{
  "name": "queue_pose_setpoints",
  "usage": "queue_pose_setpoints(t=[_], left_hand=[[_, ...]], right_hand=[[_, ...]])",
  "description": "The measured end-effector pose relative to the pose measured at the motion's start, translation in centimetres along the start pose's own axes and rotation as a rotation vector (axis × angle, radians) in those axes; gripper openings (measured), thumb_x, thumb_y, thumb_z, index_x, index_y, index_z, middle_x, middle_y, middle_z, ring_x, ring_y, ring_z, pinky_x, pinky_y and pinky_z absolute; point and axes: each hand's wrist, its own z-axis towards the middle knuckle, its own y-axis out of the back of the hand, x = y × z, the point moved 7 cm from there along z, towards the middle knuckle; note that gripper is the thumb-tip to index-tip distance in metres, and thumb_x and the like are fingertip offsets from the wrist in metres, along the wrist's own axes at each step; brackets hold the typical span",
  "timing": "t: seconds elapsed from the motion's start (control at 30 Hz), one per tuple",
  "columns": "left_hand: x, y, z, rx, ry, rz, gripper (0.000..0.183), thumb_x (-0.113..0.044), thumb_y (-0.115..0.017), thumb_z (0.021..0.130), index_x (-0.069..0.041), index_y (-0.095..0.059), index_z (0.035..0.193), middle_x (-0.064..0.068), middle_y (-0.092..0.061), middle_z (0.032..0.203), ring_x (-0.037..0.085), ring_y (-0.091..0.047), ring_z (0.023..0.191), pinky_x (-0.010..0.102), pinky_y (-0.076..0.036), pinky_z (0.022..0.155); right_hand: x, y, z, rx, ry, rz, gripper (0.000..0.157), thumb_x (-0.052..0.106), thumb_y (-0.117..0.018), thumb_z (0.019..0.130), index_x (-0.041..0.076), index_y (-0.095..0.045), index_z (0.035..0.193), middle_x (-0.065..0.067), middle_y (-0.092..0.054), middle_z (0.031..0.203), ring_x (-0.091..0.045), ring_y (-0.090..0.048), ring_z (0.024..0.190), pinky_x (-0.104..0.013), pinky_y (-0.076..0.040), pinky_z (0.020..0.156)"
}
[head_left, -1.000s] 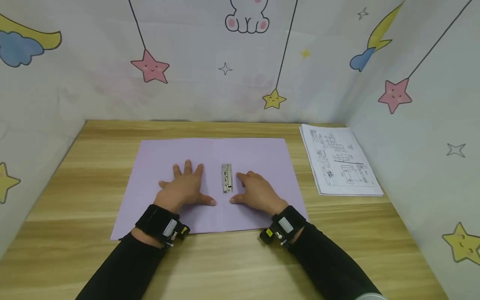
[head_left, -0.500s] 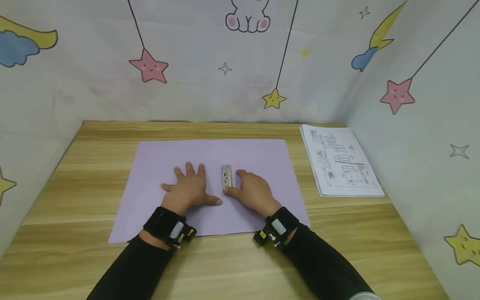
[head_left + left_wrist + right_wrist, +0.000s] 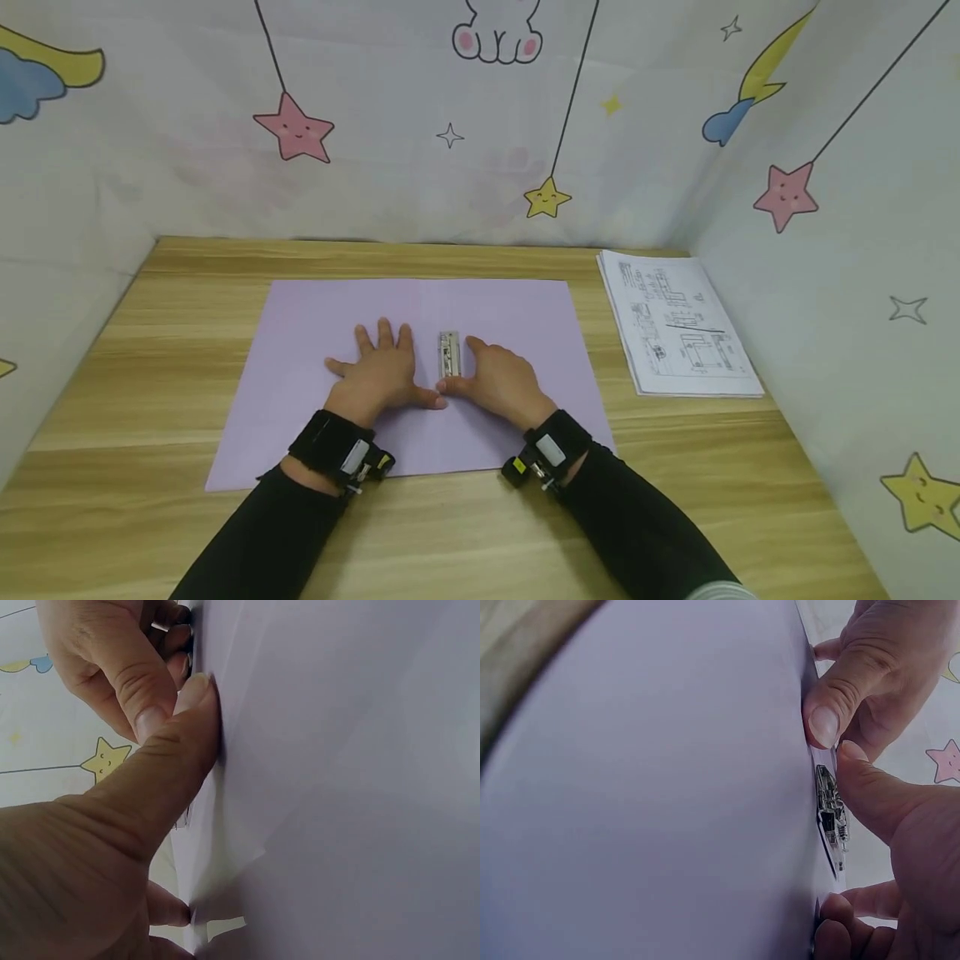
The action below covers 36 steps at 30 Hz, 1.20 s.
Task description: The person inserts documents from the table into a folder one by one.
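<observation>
Left hand (image 3: 377, 377) spread on lilac folder (image 3: 517, 312), right hand (image 3: 502, 383) curved beside metal clip (image 3: 449, 353) mid-frame, whether pinching it unclear, papers (image 3: 678, 325) at right

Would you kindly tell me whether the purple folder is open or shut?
The purple folder is open: both halves lie spread flat, exposing the metal clip.

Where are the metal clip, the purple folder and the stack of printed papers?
Metal clip (image 3: 449, 353): head view, middle of its visible body.
Purple folder (image 3: 517, 310): head view, bare upper right part.
Stack of printed papers (image 3: 678, 325): head view, middle of the top sheet.
</observation>
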Motion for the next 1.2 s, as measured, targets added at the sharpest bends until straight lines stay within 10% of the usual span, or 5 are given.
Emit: queue_pose_setpoints(t=[0.43, 1.2], left_hand=[[-0.2, -0.1, -0.3, 0.024, 0.013, 0.002, 0.136, -0.078, -0.062, 0.041, -0.005, -0.008, 0.143, 0.029, -0.002, 0.149, 0.055, 0.006, 0.128, 0.088, -0.008, 0.078], [0.2, 1.0, 1.1, -0.077, -0.053, -0.023, 0.119, -0.084, -0.05, 0.048, 0.002, -0.039, 0.13, 0.028, -0.033, 0.138, 0.05, -0.016, 0.128, 0.087, -0.019, 0.076]], right_hand=[[0.0, 0.3, -0.4, -0.064, -0.013, -0.011, 0.1, 0.074, -0.057, 0.058, 0.006, -0.038, 0.129, -0.012, -0.066, 0.101, -0.016, -0.057, 0.077, -0.039, -0.051, 0.06], [-0.6, 0.4, 0.0, 0.031, -0.127, 0.166, 0.105, 0.085, -0.037, 0.06, 0.009, -0.038, 0.132, -0.019, -0.06, 0.118, -0.022, -0.057, 0.093, -0.043, -0.05, 0.08]])
